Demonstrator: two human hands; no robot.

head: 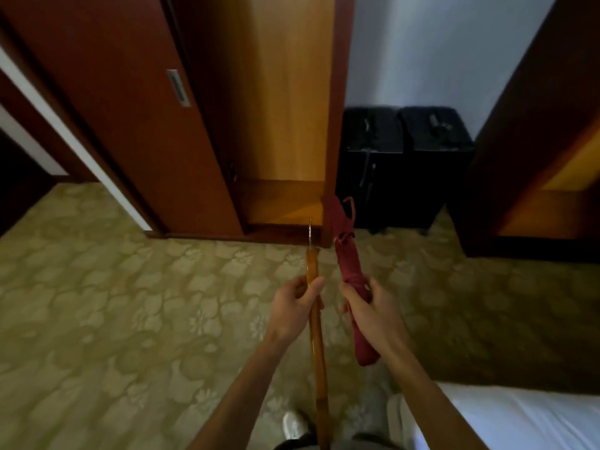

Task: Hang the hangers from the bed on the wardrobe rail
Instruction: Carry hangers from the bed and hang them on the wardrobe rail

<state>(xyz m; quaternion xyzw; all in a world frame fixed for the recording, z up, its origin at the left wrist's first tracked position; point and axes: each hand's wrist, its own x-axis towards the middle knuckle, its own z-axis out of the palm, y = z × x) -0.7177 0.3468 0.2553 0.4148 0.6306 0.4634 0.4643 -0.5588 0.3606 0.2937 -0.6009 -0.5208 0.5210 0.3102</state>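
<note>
- The left hand grips a wooden hanger, with the thumb laid along its near face and the fingers curled round the far side.
- This wooden hanger is seen edge-on, so it reads as a long, narrow, glossy amber strip running from near the bottom of the view, between the forearms, up past the hand.
- A thin metal hook rises from the top end of the wooden hanger, pointing towards the wardrobe.
- The right hand is wrapped round a red padded hanger, fingers closed about its middle.
- The red padded hanger is soft-looking and fabric-covered, dull crimson, with gathered cloth and a small tie or bow partway up; its own red-covered hook curls at the top.
- Its lower end hangs below the right wrist, rounded and plump.
- The two hangers are held side by side, close but apart, both out in front of the body above the patterned carpet.
- The wardrobe stands ahead with its reddish-brown sliding door pushed left, showing a pale wood interior; no rail shows in the view.
- Two dark suitcases stand against the wall to the right of the wardrobe.
- A corner of the bed, covered in white, sits at the lower right.
</note>
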